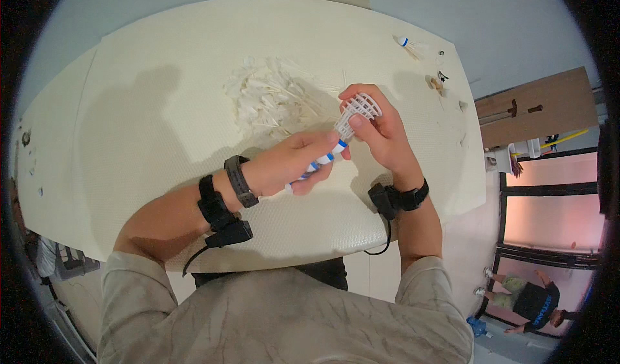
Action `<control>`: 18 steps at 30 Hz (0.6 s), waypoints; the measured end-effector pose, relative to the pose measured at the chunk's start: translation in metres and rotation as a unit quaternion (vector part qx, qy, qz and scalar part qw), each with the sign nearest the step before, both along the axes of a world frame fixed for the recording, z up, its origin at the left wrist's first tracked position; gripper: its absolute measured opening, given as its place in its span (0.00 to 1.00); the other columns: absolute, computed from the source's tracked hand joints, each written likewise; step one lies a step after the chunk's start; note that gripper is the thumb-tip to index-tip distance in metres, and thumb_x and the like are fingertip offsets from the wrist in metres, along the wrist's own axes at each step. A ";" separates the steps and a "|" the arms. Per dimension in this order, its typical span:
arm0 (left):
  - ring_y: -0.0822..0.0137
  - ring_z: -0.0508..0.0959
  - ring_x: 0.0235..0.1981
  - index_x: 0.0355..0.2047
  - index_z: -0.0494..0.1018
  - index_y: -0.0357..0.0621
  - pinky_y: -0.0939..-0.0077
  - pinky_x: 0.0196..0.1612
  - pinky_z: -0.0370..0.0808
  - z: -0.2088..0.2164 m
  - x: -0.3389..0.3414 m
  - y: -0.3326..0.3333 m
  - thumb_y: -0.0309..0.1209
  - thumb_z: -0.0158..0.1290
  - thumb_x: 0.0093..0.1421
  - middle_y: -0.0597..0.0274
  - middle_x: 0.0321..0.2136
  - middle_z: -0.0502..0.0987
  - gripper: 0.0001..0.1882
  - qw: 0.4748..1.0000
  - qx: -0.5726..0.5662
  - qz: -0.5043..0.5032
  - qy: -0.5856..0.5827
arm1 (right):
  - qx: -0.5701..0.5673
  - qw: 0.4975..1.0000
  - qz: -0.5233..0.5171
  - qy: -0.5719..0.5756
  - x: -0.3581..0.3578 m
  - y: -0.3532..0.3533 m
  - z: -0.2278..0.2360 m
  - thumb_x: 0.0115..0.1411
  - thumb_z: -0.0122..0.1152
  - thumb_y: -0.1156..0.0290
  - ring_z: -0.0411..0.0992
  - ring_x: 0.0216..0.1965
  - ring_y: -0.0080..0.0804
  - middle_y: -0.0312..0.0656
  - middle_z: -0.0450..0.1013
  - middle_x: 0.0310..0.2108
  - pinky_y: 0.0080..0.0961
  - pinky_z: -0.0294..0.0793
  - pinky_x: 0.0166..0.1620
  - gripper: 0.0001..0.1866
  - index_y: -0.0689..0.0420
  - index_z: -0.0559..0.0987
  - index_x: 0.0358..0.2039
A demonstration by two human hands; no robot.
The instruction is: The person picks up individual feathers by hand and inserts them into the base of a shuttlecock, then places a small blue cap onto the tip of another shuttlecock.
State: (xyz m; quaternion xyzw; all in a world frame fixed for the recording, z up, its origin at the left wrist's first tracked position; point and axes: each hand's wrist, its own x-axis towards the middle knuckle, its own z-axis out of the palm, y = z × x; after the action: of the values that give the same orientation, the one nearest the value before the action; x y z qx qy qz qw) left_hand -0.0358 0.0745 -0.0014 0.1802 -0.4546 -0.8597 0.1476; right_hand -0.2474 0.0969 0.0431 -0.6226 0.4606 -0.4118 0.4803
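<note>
Over the near middle of the table I hold a nested column of shuttlecocks [340, 146], slanting from lower left to upper right. White corks with blue bands show along it, and a white lattice skirt [363, 105] flares at its upper end. My left hand [284, 164] is closed around the lower part, its thumb along the corks. My right hand [384, 135] curls around the lattice skirt, with the thumb on the near side and fingers behind. Just beyond, a heap of loose white feathers [268, 99] lies on the table. The fingers hide part of the column.
The pale textured table [181, 34] spreads around my arms. At its far right lie a feathered shuttlecock [404, 41] and small dark and brown bits [437, 83]. A wooden board with tools [536, 109] stands beyond the right edge. Another person [536, 299] is at the lower right.
</note>
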 end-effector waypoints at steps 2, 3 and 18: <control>0.80 0.59 0.11 0.48 0.69 0.41 0.83 0.14 0.58 0.000 0.000 0.000 0.51 0.35 0.76 0.72 0.16 0.63 0.26 1.000 -0.010 -0.003 -0.005 | -0.049 0.998 -0.005 0.028 -0.002 -0.002 -0.003 0.66 0.59 0.72 0.70 0.36 0.15 0.34 0.73 0.36 0.17 0.70 0.40 0.14 0.57 0.73 0.51; 0.80 0.59 0.10 0.49 0.69 0.40 0.83 0.14 0.58 -0.001 0.000 -0.001 0.51 0.35 0.76 0.72 0.16 0.63 0.26 1.000 -0.003 0.000 -0.008 | -0.039 0.999 0.003 0.008 -0.004 -0.003 -0.002 0.66 0.59 0.72 0.71 0.35 0.16 0.35 0.74 0.35 0.17 0.71 0.39 0.14 0.57 0.73 0.51; 0.79 0.58 0.11 0.48 0.70 0.41 0.82 0.15 0.57 0.000 -0.001 0.000 0.50 0.35 0.76 0.72 0.16 0.62 0.25 1.000 0.018 0.008 0.000 | -0.070 0.997 0.001 -0.020 0.000 0.001 0.002 0.66 0.58 0.75 0.77 0.26 0.24 0.38 0.75 0.32 0.19 0.75 0.31 0.14 0.60 0.72 0.51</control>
State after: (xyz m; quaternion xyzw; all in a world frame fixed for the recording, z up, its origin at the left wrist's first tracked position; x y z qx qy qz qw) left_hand -0.0363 0.0748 -0.0013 0.1865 -0.4377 -0.8665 0.1510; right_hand -0.2474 0.0981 0.0455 -0.6469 0.4205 -0.4550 0.4445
